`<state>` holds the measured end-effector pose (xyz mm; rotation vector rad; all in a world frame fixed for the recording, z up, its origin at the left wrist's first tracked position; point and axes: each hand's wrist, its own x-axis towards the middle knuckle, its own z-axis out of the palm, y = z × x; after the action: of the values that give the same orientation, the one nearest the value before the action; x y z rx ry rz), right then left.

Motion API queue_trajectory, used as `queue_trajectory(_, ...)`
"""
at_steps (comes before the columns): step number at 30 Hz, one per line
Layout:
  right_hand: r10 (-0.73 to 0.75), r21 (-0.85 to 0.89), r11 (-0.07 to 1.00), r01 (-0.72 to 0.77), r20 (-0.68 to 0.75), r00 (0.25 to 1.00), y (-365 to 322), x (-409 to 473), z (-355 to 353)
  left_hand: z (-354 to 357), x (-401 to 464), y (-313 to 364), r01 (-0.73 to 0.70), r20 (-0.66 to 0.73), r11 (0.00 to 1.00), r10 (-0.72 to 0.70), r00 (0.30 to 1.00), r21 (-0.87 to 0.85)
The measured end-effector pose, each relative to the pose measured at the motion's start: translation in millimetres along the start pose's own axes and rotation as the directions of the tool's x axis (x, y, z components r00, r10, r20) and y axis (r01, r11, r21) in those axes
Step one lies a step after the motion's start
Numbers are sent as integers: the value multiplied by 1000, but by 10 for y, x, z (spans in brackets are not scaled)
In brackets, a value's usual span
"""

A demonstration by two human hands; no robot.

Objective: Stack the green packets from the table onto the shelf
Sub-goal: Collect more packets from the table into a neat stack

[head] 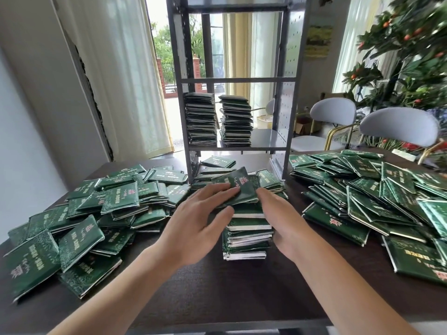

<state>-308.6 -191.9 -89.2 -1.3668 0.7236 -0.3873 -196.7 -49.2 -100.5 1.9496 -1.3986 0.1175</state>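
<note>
Dark wooden table (217, 293), front edge at bottom of frame. Gray metal shelf unit (235, 79) stands upright on the table at the far middle. On its lower shelf board: two stacks of green packets side by side, left stack (200, 118) and right stack (235, 120), apart, not touching. Directly on the tabletop: loose heap of green packets at left (96, 209), a bigger heap at right (377, 197), some packets under the shelf unit (217, 163), and one upright stack at center (246, 230).
</note>
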Motion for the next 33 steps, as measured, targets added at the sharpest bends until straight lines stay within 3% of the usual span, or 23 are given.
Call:
queue_trajectory(6, 48, 47, 998, -49, 22, 999, 26, 51, -65, 70, 12, 26, 47, -36, 998, -48, 998, -37)
queue_trajectory(11, 21, 130, 991, -32, 87, 996, 88, 107, -135, 100, 57, 27, 230, 39, 904, -232, 972, -360)
queue_trajectory(15, 0, 95, 995, -14, 143, 990, 109, 94, -122, 152, 90, 74, 270, 130, 808, -237, 963, -523)
queue_trajectory(33, 56, 30, 998, -63, 197, 979, 64, 54, 287, -85, -123, -5, 346, 147, 807, -315, 938, -478)
